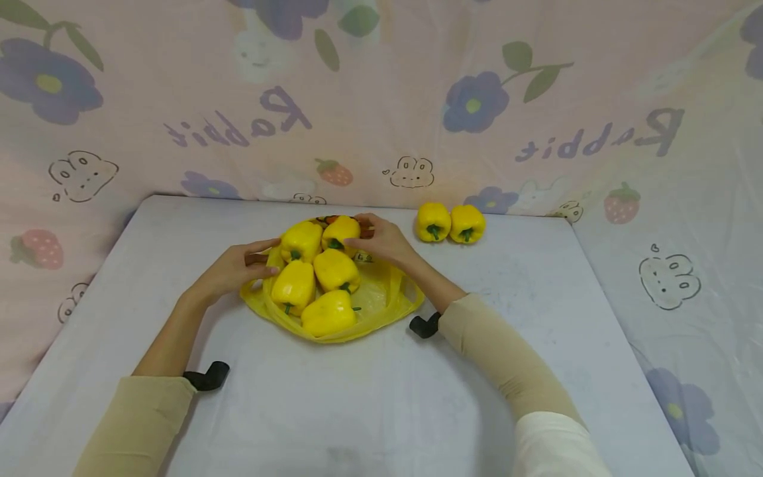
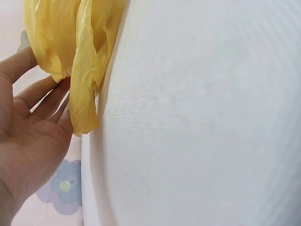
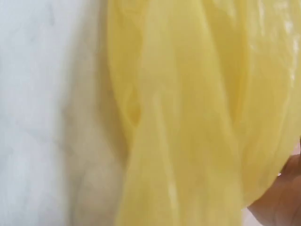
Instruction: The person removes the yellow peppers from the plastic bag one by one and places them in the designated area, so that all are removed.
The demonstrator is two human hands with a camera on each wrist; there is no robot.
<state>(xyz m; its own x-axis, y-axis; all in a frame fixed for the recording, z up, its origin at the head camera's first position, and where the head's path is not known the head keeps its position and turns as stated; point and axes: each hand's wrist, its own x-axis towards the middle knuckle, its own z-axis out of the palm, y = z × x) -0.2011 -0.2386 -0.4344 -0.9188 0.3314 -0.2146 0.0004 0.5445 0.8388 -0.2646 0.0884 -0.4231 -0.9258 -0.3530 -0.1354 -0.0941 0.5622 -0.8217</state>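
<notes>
1. white tabletop (image 1: 310, 411).
2. yellow plastic bag (image 1: 374, 295) on it, five blocky yellow peppers (image 1: 330, 314) inside; lopsided loading could tip it.
3. left hand (image 1: 229, 270): half-bent grip at the bag's edge, pinch unclear; plastic could slip.
4. right hand (image 1: 386, 240): grip around the rear-right pepper (image 1: 340, 229); snagging could spill it.

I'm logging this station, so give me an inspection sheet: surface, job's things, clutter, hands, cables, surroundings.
Surface: white table, with faint marks.
Job's things: open yellow bag with five peppers showing inside; two other peppers side by side on the table, right of the bag.
Clutter: nothing seen.
Hands: left hand at the bag's left side, right hand at its far side beside a pepper; how firmly either grips is unclear.
Cables: nothing seen.
Surroundings: sheet printed with flowers, rabbits and strawberries.
</notes>
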